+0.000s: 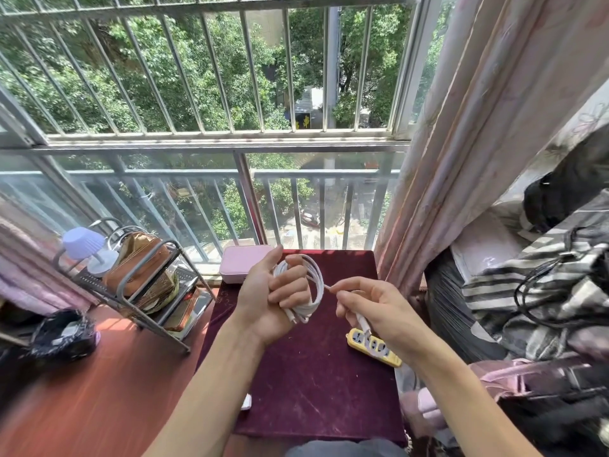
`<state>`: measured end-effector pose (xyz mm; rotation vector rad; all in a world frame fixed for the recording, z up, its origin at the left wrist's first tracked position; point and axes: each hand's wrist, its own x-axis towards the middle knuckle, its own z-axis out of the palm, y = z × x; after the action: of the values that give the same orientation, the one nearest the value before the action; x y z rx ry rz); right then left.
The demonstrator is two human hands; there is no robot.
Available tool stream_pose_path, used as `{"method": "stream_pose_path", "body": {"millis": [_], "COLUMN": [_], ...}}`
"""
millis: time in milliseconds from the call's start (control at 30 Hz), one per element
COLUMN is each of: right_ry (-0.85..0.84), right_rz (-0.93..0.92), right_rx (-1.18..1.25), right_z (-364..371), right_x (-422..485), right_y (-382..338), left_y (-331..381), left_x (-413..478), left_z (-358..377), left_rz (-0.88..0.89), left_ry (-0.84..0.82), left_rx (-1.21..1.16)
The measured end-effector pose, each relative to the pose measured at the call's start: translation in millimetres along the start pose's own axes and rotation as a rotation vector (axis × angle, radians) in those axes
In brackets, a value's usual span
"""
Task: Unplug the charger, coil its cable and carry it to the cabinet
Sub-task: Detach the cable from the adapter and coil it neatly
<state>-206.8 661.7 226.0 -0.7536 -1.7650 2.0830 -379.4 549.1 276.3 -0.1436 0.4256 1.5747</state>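
Cable loops sit wound around the left hand, whose fingers curl shut through the coil to keep the turns from springing loose. Right hand has its fingers pinched on the free end, probably to feed the last length onto the coil. Both hover above a maroon desk by a barred window, where a yellow power strip lies with nothing visibly plugged in. No cabinet shows.
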Motion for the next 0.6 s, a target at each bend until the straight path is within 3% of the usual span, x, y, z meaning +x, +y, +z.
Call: {"method": "stream_pose_path", "body": {"millis": [267, 467, 600], "right_ry": [-0.135, 0.128, 0.157], "right_rz": [-0.061, -0.243, -0.393], "right_rx": [0.056, -0.169, -0.416], "right_z": [6.7, 22.6, 28.5], "right_x": [-10.0, -11.4, -11.5], "right_y": [-2.8, -6.1, -4.0], "left_y": [-4.9, -12.9, -17.2], "left_x": [9.3, 20.4, 26.5], "left_z": [2.2, 1.2, 4.6], "left_rz": [0.187, 0.319, 0.404], "left_ry": [0.038, 0.158, 0.237], "left_rx": [-0.159, -0.062, -0.036]}}
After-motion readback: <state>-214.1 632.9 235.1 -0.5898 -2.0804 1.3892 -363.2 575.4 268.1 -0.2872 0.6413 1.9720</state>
